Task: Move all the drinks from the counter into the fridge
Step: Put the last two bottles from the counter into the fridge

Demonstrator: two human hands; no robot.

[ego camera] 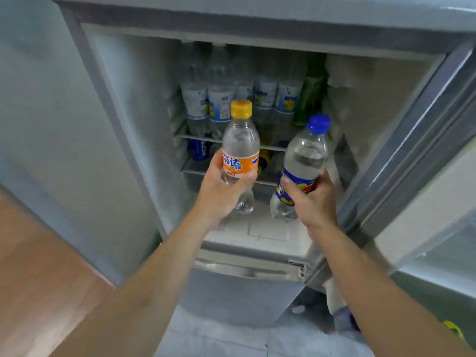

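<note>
Our two bare forearms reach up from the lower edge of the view toward the open fridge [257, 32], each hand carrying a drink. Our left hand [221, 191] grips a clear bottle with an orange cap and orange label [240, 148], fingers and thumb curled round its lower half, holding it upright in front of the fridge's middle shelf [195, 137]. Our right hand [313, 202] grips a clear bottle with a blue cap and a blue, yellow and red label [301, 163], tilted slightly to the right, just beside the compartment's right wall. The two bottles are near each other but apart. Behind them, along the back of the upper shelf, stands a row of clear bottles with pale blue labels [221, 104], with a green bottle [310, 94] at the right end of the row. On the shelf below, a dark blue can [201, 150] sits at the left edge, partly hidden. The fridge door [422, 155] hangs open at the right. A wooden surface [38, 266] fills the lower left corner, and pale floor tiles [219, 338] show beneath the fridge.
</note>
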